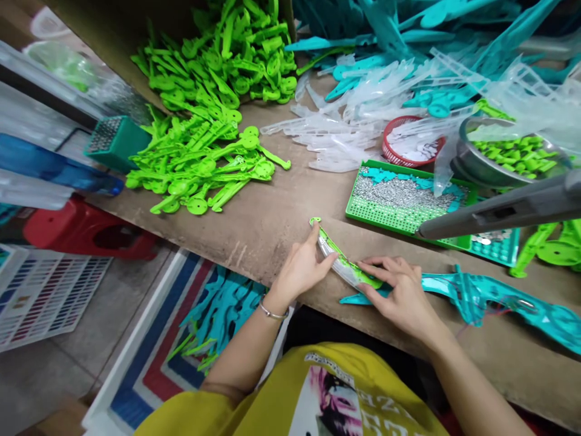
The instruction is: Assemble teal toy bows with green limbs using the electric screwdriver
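In front of me lies a curved plastic piece (341, 261), bright green along one edge and clear along the other, at a slant on the table near its front edge. My left hand (302, 266) grips its far-left end, index finger stretched along it and thumb on its side. Around the other end, the fingers and thumb of my right hand (402, 293) are closed. A long turquoise toy-like plastic part (481, 297) lies under and to the right of my right hand, with thin wires and a small metal bit on it.
Bright green parts (204, 157) are heaped at the back left, beside clear pieces (336, 136) and turquoise ones (390, 36). A green tray (376, 215) holds small metal bits. A grey pole (499, 209) juts in from the right. Below left stands a white-rimmed crate (131, 339).
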The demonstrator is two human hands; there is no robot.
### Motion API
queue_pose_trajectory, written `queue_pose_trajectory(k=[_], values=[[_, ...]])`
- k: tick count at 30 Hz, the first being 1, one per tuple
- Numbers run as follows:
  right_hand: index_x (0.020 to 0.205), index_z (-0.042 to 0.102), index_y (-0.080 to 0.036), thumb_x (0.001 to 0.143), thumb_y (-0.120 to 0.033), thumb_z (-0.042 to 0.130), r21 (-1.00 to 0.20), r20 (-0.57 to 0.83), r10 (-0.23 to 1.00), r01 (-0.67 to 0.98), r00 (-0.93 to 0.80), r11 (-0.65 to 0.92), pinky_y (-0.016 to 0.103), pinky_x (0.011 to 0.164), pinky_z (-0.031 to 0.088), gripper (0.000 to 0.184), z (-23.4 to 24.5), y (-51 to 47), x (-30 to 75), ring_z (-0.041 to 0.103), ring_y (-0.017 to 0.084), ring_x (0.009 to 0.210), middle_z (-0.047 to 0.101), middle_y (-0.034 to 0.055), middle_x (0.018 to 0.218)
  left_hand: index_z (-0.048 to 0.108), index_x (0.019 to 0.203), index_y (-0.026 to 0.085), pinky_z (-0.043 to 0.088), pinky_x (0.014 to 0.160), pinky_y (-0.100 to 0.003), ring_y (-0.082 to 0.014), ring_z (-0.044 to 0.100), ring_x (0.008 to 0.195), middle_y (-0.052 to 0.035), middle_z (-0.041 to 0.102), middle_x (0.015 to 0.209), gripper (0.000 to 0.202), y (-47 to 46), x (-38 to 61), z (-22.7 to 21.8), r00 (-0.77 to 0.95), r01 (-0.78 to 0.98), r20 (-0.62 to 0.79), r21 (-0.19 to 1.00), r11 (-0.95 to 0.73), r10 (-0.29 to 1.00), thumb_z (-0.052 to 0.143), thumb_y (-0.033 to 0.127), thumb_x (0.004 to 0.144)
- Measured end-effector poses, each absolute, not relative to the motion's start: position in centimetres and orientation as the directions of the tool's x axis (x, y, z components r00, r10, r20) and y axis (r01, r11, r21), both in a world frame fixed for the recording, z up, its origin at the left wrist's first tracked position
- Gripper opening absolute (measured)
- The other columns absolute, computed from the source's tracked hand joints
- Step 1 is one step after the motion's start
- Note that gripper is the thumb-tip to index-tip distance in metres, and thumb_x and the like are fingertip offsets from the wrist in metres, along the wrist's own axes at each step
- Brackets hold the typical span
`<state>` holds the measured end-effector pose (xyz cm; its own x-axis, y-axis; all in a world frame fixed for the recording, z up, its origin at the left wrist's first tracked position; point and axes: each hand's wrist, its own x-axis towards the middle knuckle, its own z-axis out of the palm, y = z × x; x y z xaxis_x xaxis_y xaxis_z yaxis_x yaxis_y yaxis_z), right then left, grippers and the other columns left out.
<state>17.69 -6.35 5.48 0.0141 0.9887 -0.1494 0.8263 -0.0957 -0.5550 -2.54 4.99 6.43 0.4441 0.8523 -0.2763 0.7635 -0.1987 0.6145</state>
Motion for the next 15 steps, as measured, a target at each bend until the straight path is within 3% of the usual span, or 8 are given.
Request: queue_pose_trajectory(k=[4, 7, 10, 12, 15], values=[[0.122, 0.072, -0.035, 0.092, -0.041, 0.062, -0.570, -0.161, 0.987, 0.816, 0.007, -0.098, 0.046, 0.084, 0.039, 0.032, 5.7, -6.3, 17.7, 0.061, 0.030, 0.103, 0.072, 0.0052, 0.120, 0.062, 0.138, 0.018, 0.041, 0.062, -0.028, -0.0221, 0.064, 0.060, -0.0013, 0.064, 0.057, 0.057, 7.0, -3.5, 6.9, 0.459, 0.794, -0.223, 0.537, -0.285, 0.860, 0.061, 0.051, 0.092], [0.124, 0.071, -0.033, 0.092, -0.040, 0.062, -0.580, -0.167, 0.986, 0.808, 0.000, -0.099, 0.048, 0.085, 0.041, 0.033, 5.8, -6.3, 17.7, 0.061, 0.030, 0.105, 0.071, 0.0067, 0.121, 0.076, 0.112, 0.018, 0.046, 0.069, -0.030, -0.0200, 0.062, 0.063, -0.0051, 0.067, 0.066, 0.038, 11.2, -3.8, 7.4, 0.409, 0.756, -0.015, 0.566, -0.329, 0.912, 0.059, 0.046, 0.094], [0.123, 0.071, -0.032, 0.093, -0.041, 0.062, -0.597, -0.167, 0.986, 0.797, -0.011, -0.093, 0.049, 0.086, 0.042, 0.034, 5.8, -6.3, 17.8, 0.062, 0.031, 0.105, 0.071, 0.0077, 0.121, 0.070, 0.118, 0.015, 0.049, 0.087, -0.037, -0.0223, 0.064, 0.079, -0.0082, 0.069, 0.085, 0.034, 18.1, -3.1, 7.6, 0.317, 0.691, 0.275, 0.588, -0.420, 0.907, 0.063, 0.034, 0.091], [0.124, 0.070, -0.031, 0.093, -0.044, 0.062, -0.612, -0.165, 0.986, 0.786, -0.012, -0.093, 0.049, 0.086, 0.044, 0.035, 5.8, -6.3, 17.9, 0.062, 0.030, 0.106, 0.071, 0.0077, 0.120, 0.063, 0.125, 0.015, 0.045, 0.099, -0.043, -0.0265, 0.063, 0.097, -0.0127, 0.067, 0.104, 0.038, 23.5, -2.2, 7.6, 0.278, 0.659, 0.362, 0.602, -0.451, 0.890, 0.064, 0.029, 0.090], [0.128, 0.067, -0.030, 0.093, -0.045, 0.061, -0.627, -0.156, 0.988, 0.773, -0.001, -0.098, 0.049, 0.087, 0.046, 0.039, 5.6, -6.4, 17.8, 0.063, 0.030, 0.106, 0.071, 0.0084, 0.120, 0.056, 0.131, 0.018, 0.034, 0.113, -0.049, -0.0337, 0.049, 0.127, -0.0182, 0.053, 0.135, 0.042, 31.5, -0.2, 7.9, 0.271, 0.675, 0.428, 0.554, -0.487, 0.862, 0.063, 0.023, 0.090]])
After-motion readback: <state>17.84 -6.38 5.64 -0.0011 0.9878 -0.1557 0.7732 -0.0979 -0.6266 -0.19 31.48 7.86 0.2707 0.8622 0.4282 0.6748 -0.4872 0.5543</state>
